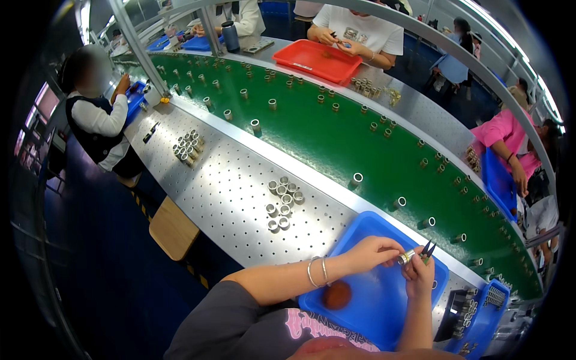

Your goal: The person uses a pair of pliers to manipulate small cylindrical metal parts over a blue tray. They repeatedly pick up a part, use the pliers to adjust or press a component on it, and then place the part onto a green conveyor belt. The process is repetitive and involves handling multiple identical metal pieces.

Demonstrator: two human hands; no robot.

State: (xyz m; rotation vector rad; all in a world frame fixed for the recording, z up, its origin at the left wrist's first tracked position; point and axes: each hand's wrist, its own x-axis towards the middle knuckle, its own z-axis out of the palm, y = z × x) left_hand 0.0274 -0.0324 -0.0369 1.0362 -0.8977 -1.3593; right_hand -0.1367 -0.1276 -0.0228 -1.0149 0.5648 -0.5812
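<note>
Above the right part of a blue tray (378, 225), my two hands meet at a short silvery metal sleeve (406, 258). My left hand (383, 251) comes in from the left, its fingers pinched at the sleeve's near-left end. My right hand (419, 275) is closed round the sleeve from below and also keeps hold of a small pair of pliers (428, 249) with dark, pointed tips and a bit of green at the grip. The pliers' tips point up and away from the sleeve. A round brownish-orange lump (337, 295) lies in the tray under my left forearm.
Left of the tray, a cluster of metal sleeves (285, 204) stands on the perforated metal table (234, 186). Beyond runs a green conveyor belt (312, 144) carrying many sleeves. Another blue tray (495, 300) stands at right. Co-workers sit across the belt and at far left.
</note>
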